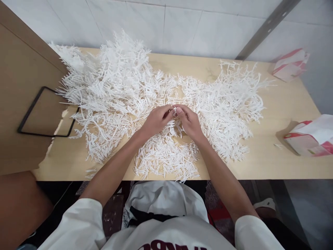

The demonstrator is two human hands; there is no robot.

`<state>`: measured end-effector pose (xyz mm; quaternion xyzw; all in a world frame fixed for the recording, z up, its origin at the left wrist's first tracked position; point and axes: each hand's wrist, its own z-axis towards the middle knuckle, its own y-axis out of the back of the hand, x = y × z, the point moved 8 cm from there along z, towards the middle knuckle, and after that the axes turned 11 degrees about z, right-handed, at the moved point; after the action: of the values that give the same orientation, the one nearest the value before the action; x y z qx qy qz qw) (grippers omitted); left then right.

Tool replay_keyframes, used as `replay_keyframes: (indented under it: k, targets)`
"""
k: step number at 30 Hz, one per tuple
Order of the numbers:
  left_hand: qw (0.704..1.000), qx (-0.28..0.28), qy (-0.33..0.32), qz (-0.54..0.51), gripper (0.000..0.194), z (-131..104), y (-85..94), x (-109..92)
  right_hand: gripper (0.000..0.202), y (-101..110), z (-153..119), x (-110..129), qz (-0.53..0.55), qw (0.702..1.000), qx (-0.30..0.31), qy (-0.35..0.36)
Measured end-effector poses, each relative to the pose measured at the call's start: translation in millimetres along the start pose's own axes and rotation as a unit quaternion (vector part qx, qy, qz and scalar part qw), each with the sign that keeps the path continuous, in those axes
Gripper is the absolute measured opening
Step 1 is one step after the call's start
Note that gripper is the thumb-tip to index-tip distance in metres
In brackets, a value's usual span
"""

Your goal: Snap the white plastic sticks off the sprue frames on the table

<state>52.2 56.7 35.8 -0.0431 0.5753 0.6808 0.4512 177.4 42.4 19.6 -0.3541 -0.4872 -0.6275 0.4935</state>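
Observation:
My left hand (157, 119) and my right hand (190, 122) meet over the middle of the table, fingertips almost touching. Both are closed in a pinch on a small white branched piece (175, 110), mostly covered by my fingers. Below them lies a heap of short, thin white sticks (166, 158) near the front edge. A tall tangle of white branched pieces, like plastic sprues, (111, 80) rises to the left of my hands. To the right spreads another heap of the same branched pieces (229, 97).
Cardboard (28, 76) stands at the left, with a black rectangular frame (44, 134) by it. Two red-and-white paper bags, one at the back (291, 66) and one nearer (310, 137), sit at the right. A tiled wall (182, 27) closes off the table's (270, 139) far side.

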Motion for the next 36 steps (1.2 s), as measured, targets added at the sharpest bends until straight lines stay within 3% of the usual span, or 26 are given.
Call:
replay_keyframes:
  k: [7, 10, 15, 19, 24, 28, 32, 36]
  targets:
    - [0.996, 0.0, -0.026, 0.087, 0.018, -1.6, -4.1, -2.1, 0.028, 6.6, -2.3, 15.0, -0.083, 0.994, -0.008, 0.066]
    - [0.993, 0.008, -0.05, 0.104, 0.019, -1.8, -8.4, -1.2, 0.022, 3.6, -2.4, 18.0, -0.096, 0.992, 0.028, 0.08]
    - [0.98, -0.003, -0.086, 0.18, 0.025, -4.6, -17.5, -3.3, 0.008, -2.6, -2.3, 10.9, -0.245, 0.964, 0.078, 0.062]
    - [0.971, -0.018, -0.099, 0.218, 0.029, -6.0, -18.9, -6.3, 0.015, -4.6, -4.3, 8.9, -0.235, 0.965, 0.106, 0.041]
    - [0.977, -0.023, -0.109, 0.18, 0.026, -5.8, -14.0, -8.8, 0.025, 2.0, -4.1, 13.1, -0.17, 0.982, 0.083, 0.025]
    - [0.979, -0.007, -0.113, 0.17, 0.024, -6.0, -15.0, -10.6, 0.038, -6.5, -5.3, 15.7, -0.228, 0.962, 0.135, 0.068]
    - [0.974, -0.018, -0.104, 0.202, 0.025, -6.3, -14.0, -14.1, 0.045, -5.9, -7.4, 23.5, -0.356, 0.92, 0.081, 0.144]
    - [0.977, -0.042, -0.058, 0.202, 0.023, -3.5, -4.0, -7.8, 0.047, 3.2, -14.1, 34.7, -0.376, 0.904, -0.025, 0.203]
